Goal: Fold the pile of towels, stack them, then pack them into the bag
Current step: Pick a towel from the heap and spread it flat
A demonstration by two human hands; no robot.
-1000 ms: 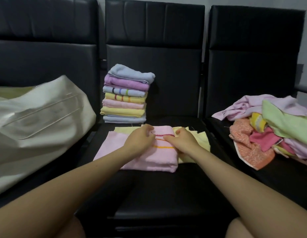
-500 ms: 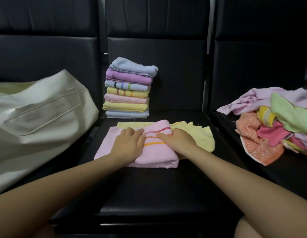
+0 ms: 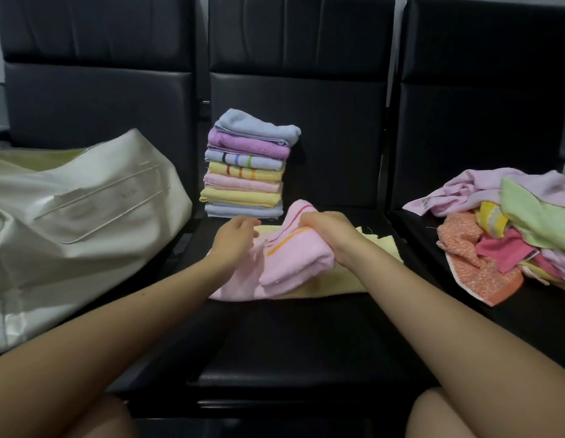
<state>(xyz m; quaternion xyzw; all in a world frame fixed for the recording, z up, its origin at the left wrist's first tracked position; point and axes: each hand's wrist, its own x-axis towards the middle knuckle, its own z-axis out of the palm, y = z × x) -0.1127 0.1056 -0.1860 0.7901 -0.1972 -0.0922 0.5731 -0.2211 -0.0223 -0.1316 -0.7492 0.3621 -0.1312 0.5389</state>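
A folded pink towel (image 3: pixel 294 257) with red and orange stripes is tilted up off the middle seat. My right hand (image 3: pixel 328 229) grips its right side. My left hand (image 3: pixel 233 241) lies at its left part, fingers curled on the pink cloth. Under it lies a flat yellow towel (image 3: pixel 338 279). Behind stands a stack of several folded towels (image 3: pixel 246 169). A heap of unfolded towels (image 3: pixel 509 229) sits on the right seat. The big cream bag (image 3: pixel 78 222) lies on the left seat.
Three black padded chairs stand side by side; the middle seat (image 3: pixel 290 343) has bare room in front of the towels. Tall chair backs close off the far side. My knees show at the bottom edge.
Both hands were pressing the pink towel flat on the seat. Now my right hand has lifted its right side up and toward the left, and the left hand has shifted back along it.
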